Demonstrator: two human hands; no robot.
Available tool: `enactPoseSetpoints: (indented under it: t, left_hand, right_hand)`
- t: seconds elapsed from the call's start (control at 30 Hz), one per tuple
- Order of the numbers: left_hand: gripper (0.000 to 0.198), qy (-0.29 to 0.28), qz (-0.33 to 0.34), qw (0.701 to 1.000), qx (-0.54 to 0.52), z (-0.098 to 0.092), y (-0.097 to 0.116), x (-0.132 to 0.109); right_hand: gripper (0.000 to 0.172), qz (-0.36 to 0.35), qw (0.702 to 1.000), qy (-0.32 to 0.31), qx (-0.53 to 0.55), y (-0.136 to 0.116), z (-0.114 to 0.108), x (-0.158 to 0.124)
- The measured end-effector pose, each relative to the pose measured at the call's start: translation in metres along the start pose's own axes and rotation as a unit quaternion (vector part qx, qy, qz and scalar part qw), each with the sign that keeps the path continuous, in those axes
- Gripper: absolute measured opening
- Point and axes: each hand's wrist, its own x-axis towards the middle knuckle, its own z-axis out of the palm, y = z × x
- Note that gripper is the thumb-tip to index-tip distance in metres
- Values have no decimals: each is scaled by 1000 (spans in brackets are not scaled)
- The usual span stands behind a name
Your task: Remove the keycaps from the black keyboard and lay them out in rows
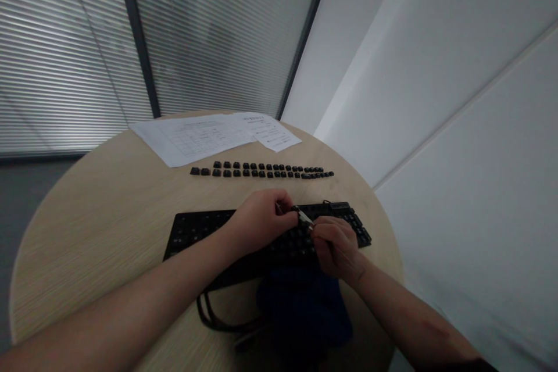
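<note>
A black keyboard (192,229) lies on the round table in front of me, partly covered by my hands and forearms. Over its upper right half, my right hand (335,241) is closed around a small, slim, pale tool (305,218) whose exact kind I cannot make out. The tool points up and left toward my left hand (264,218). The thumb and fingers of that hand are pinched together at the tool's far end; whatever sits between them is too small to name. Beyond the keyboard, several loose black keycaps (262,174) stand in two rows.
Printed paper sheets (196,138) lie at the far side of the wooden table (100,203). Near me are a dark blue cloth (305,305) and a black cable (213,318). A white wall (457,145) rises on the right, and blinds (209,40) hang behind.
</note>
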Motion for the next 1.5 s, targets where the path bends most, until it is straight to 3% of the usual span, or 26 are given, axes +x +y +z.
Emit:
enactPoseSetpoints:
  t: [0.17,0.23,0.33,0.43,0.57,0.77,0.9,0.97,1.07,1.13,1.2,1.33,1.5]
  left_hand:
    - [8,41,-38,998,17,-9,4,1]
    - [7,28,-39,999,-6,-10,5,0]
    - [7,-11,-21,999,-37,-7,6,-2]
    - [10,-49,-18,996,-71,0,5,-4]
    - [13,-85,-15,991,-99,4,1,-5]
    - [11,-78,-3,995,-64,5,-1,-6]
    - [13,-87,1,995,-41,5,-1,-5]
    - [17,-85,11,996,-19,3,0,-5]
    - [22,-34,52,995,80,-2,2,-6]
    - [22,-3,87,984,154,-5,3,-8]
    - [20,-10,102,976,195,-6,4,-10]
    - [20,-38,90,972,212,-5,1,-10]
    - [23,-30,88,974,206,-6,-1,-7]
  right_hand:
    - [12,113,986,55,-107,12,-8,-10]
    - [19,132,983,40,-124,18,-12,-11]
    - [30,126,980,15,-155,23,-15,-5]
    - [28,104,984,5,-144,22,-14,1]
    - [28,57,992,-63,-92,20,-10,-2]
    - [13,32,996,-54,-66,18,-5,0]
    - [13,29,996,-55,-66,15,-3,-1]
    - [14,47,993,-66,-85,25,-9,-6]
    - [18,148,976,-98,-124,71,-33,-16]
    - [24,268,945,-124,-140,121,-54,-22]
    - [29,360,910,-132,-159,176,-72,-27]
    - [29,407,885,-169,-150,257,-81,-39]
    - [33,416,877,-210,-115,300,-67,-50]
